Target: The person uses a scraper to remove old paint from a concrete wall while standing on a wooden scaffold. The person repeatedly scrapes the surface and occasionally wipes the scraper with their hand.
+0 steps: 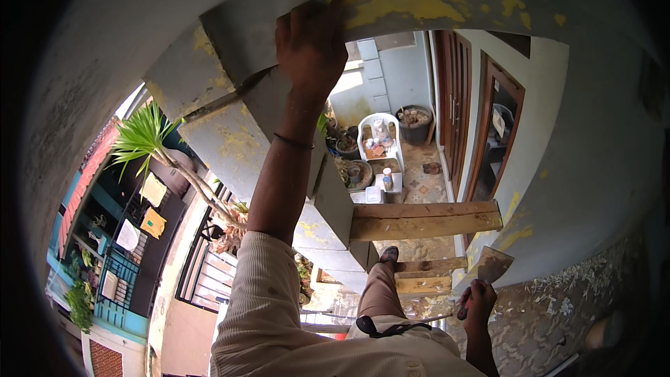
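My left hand (313,44) is raised high, its fingers against the edge of a grey painted beam (251,26) at the top of the view. Beside those fingers, the grey coat gives way to bare yellow patches (403,8). At the lower right, my right hand (479,301) grips the red and black handle of a paint scraper (493,266), its wide blade pointing up near the grey wall (581,188). The blade looks soiled. Whether the left fingers hold anything is hidden by the hand itself.
Wooden planks (426,221) span the opening below, one foot on them. Far beneath stand a white plastic chair (390,157) with jars on it, potted plants and a large dark pot (413,128). Paint flakes (565,303) litter the paving at right. A spiky-leaved tree (201,186) rises at left.
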Tool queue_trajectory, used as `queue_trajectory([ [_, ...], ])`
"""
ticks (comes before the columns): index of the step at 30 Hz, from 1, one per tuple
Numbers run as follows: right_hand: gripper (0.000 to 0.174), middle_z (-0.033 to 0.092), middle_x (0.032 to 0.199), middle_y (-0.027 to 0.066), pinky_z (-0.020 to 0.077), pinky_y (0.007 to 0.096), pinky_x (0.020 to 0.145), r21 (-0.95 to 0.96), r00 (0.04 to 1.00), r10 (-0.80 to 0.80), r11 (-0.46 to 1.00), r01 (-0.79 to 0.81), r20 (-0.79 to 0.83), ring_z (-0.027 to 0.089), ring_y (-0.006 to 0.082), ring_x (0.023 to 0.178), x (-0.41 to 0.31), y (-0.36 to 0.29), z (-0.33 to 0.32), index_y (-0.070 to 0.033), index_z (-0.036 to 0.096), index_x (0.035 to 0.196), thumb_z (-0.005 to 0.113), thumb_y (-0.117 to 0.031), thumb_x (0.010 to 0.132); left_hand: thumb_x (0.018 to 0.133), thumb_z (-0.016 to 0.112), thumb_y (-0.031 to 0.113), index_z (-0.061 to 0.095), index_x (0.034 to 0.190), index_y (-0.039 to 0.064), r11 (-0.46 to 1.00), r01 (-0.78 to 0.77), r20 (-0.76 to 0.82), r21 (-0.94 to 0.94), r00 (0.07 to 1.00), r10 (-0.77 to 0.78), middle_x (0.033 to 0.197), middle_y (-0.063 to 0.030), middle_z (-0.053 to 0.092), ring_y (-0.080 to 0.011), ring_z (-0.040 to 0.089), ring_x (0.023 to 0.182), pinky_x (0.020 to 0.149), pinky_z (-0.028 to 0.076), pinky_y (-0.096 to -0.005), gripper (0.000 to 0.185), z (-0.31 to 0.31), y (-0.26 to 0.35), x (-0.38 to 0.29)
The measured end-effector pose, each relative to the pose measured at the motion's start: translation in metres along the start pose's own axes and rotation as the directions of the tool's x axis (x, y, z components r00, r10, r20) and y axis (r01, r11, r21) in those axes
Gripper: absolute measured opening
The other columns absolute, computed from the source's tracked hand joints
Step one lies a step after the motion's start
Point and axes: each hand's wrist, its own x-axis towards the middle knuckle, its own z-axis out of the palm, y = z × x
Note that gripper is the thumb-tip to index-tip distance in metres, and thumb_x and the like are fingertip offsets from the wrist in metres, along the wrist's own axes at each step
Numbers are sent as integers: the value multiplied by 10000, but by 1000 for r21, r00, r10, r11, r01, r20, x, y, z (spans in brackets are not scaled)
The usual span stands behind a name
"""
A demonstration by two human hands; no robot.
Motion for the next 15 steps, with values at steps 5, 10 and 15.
queue_trajectory([
  [5, 196, 586, 720, 50, 471, 335, 529, 8, 1000, 12, 1000, -12, 15, 580, 173, 548, 2, 6, 5, -30, 592, 983, 656, -202, 1053, 878, 780, 78, 825, 1139, 227, 997, -74, 20, 38, 997, 73, 1021, 25, 712, -178, 667, 978, 891, 508, -382, 304, 0, 4, -5],
  [10, 190, 589, 725, 48, 456, 333, 503, -31, 999, 18, 999, -16, 48, 575, 165, 539, 2, 8, 6, -41, 581, 992, 648, -206, 1061, 897, 776, 106, 788, 1237, 174, 995, -90, 38, -52, 995, 92, 1210, -39, 736, -254, 668, 1181, 1038, 488, -434, 347, 0, 1, -11],
  [15, 179, 571, 720, 44, 450, 325, 487, 11, 992, 64, 998, -66, 111, 569, 160, 532, 1, 2, 3, -60, 572, 1017, 600, -223, 1087, 916, 785, 166, 617, 1473, 77, 995, -100, 213, -29, 972, 104, 1538, -144, 598, -374, 537, 1455, 1208, 388, -586, 589, 1, 11, -11],
])
